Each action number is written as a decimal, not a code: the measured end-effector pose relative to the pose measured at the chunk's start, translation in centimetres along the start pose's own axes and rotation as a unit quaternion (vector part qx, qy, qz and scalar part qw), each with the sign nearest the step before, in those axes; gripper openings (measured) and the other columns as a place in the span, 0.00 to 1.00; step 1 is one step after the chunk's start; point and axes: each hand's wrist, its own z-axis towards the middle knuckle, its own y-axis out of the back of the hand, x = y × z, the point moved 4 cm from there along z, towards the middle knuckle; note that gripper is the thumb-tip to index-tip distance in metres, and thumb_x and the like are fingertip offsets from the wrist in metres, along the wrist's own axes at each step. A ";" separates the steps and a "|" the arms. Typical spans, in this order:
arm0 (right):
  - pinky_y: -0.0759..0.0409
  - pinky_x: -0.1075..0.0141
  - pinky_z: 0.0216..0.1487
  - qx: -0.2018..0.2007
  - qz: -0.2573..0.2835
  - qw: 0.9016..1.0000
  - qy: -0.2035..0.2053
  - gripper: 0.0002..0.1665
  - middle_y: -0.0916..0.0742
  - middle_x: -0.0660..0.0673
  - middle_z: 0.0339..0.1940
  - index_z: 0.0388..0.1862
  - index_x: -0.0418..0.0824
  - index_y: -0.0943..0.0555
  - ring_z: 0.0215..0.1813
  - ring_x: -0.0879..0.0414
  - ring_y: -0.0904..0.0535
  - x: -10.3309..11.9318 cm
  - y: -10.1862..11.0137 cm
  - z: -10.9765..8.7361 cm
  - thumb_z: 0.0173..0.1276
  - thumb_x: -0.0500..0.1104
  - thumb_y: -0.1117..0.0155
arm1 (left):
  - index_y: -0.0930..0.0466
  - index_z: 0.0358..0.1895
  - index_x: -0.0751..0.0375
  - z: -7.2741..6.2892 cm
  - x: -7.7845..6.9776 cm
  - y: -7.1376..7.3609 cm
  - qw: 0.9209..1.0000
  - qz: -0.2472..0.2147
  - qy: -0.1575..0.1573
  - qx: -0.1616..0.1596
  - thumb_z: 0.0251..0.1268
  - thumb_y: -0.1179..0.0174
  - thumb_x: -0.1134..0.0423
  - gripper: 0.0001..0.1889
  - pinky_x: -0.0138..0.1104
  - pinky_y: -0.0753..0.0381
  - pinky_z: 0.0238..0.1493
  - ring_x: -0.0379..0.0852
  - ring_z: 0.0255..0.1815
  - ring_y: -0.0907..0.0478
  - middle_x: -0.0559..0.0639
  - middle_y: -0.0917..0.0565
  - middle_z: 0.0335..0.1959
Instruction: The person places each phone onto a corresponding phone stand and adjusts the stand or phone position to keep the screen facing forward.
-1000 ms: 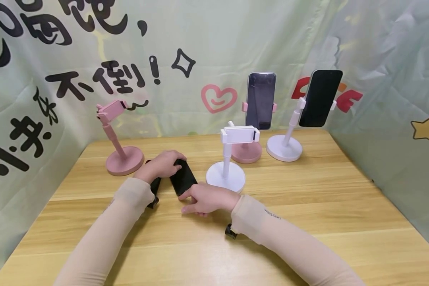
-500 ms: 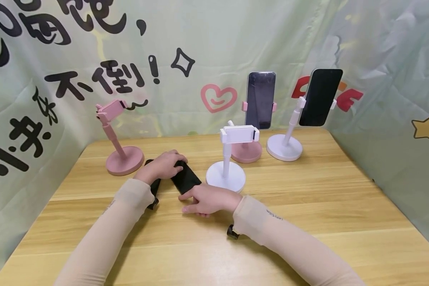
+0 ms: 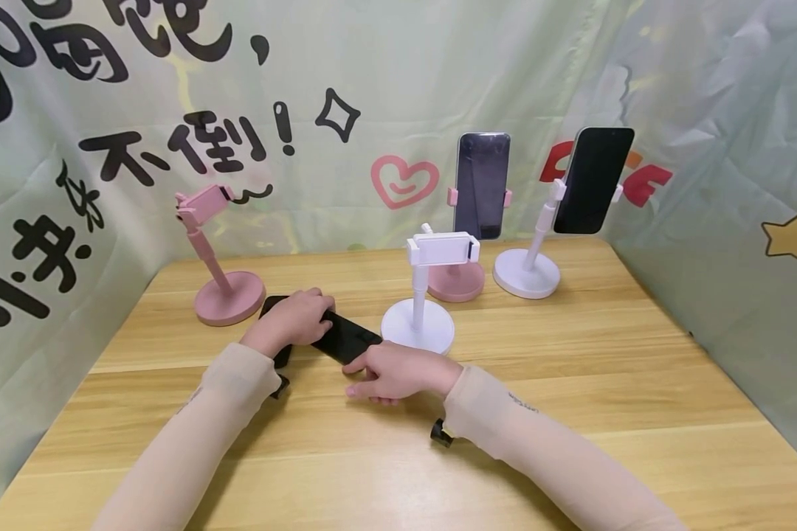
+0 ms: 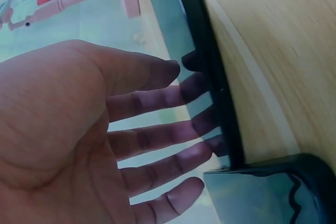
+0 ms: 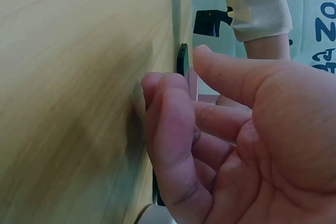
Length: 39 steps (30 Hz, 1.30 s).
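In the head view a black phone (image 3: 348, 338) lies slanted on the table between both hands. My left hand (image 3: 297, 317) is over its left end; the left wrist view shows long, nearly straight fingers (image 4: 157, 135) at its glossy screen, mirrored in it. At the phone's near right corner, the index fingertip of my right hand (image 3: 398, 372) touches the edge. The other right fingers (image 5: 176, 129) bend loosely, with the thumb apart from them. A second black phone (image 3: 283, 357) lies partly hidden under the left hand and wrist.
A white stand (image 3: 417, 328) with an unoccupied clamp is close behind the right hand. A similar pink stand (image 3: 229, 299) is at the left. Farther back, a pink stand (image 3: 457, 284) and a white stand (image 3: 527, 274) each hold a phone upright. A printed cloth (image 3: 305, 66) hangs behind the table.
The phone between the hands has turned from lengthwise to a more sideways slant, its near end swinging right. My left hand has shifted slightly left and nearer; my right hand slightly right.
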 end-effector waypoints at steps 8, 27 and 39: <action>0.21 0.72 0.29 0.005 0.003 1.000 0.001 0.30 0.13 0.48 0.21 0.76 0.37 0.23 0.18 0.60 0.21 0.2 0.1 -0.1 0.83 0.49 0.35 | 0.17 0.46 0.61 -1.6 0.1 0.3 1.000 -0.006 0.008 0.012 0.81 0.39 0.59 0.08 0.46 0.18 0.48 0.51 0.41 0.19 0.57 0.16 0.43; 0.19 0.70 0.35 -0.034 -0.006 0.999 -0.016 0.26 0.13 0.48 0.18 0.69 0.37 0.17 0.19 0.60 0.19 -0.1 1.2 0.3 0.81 0.51 0.34 | 0.19 0.43 0.56 -4.2 -0.6 0.6 0.996 -0.030 0.042 0.070 0.80 0.36 0.54 0.10 0.41 0.25 0.38 0.47 0.32 0.23 0.51 0.19 0.33; 0.18 0.70 0.38 -0.047 -0.015 0.999 -0.021 0.31 0.12 0.49 0.19 0.73 0.34 0.22 0.20 0.59 0.17 -0.5 1.5 0.8 0.82 0.52 0.34 | 0.19 0.62 0.62 -4.7 -0.1 0.1 0.996 -0.051 0.010 0.075 0.80 0.36 0.53 0.19 0.42 0.19 0.45 0.46 0.35 0.20 0.50 0.17 0.36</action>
